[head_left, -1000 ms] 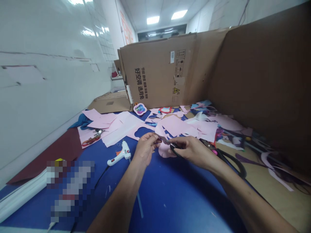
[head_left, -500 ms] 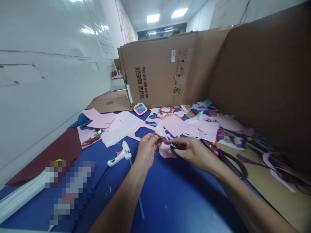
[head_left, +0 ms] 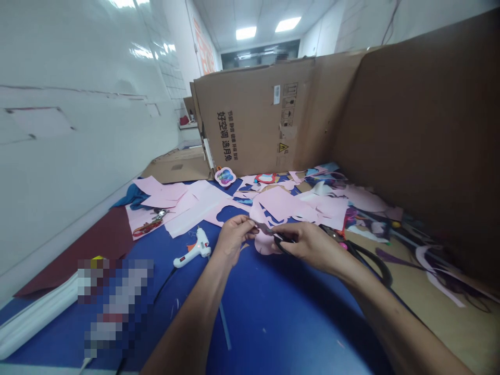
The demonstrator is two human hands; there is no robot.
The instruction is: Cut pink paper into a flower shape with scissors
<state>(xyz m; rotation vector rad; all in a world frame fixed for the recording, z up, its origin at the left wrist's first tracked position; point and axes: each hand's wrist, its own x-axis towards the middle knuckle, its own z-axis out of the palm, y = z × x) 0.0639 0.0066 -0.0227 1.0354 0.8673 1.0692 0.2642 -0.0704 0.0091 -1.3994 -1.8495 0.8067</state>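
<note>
Black-handled scissors (head_left: 282, 240) are in my right hand (head_left: 312, 245), its fingers closed round the handles. Their blades point left, towards the fingertips of my left hand (head_left: 234, 237). Thumb and fingers of that hand pinch a small, thin brownish piece (head_left: 256, 229) at the blade tips; its shape is mostly hidden. Just below the left fingers a tiny brown scrap (head_left: 245, 246) shows. Under the scissors lies a pink paper cut-out (head_left: 267, 245) with a rounded edge, partly covered by my right hand.
A white glue gun (head_left: 195, 250) lies left of my hands. Pink paper sheets (head_left: 277, 203) and offcuts spread behind them. Large black-handled shears (head_left: 371, 258) rest at the right. Cardboard walls (head_left: 253, 120) stand behind and right. A flower-shaped badge (head_left: 225, 177) leans at the back.
A tiny brown scrap now shows below my left fingers. Both hands stay close together, still gripping, with only a slight shift; the whole view has moved a little.
</note>
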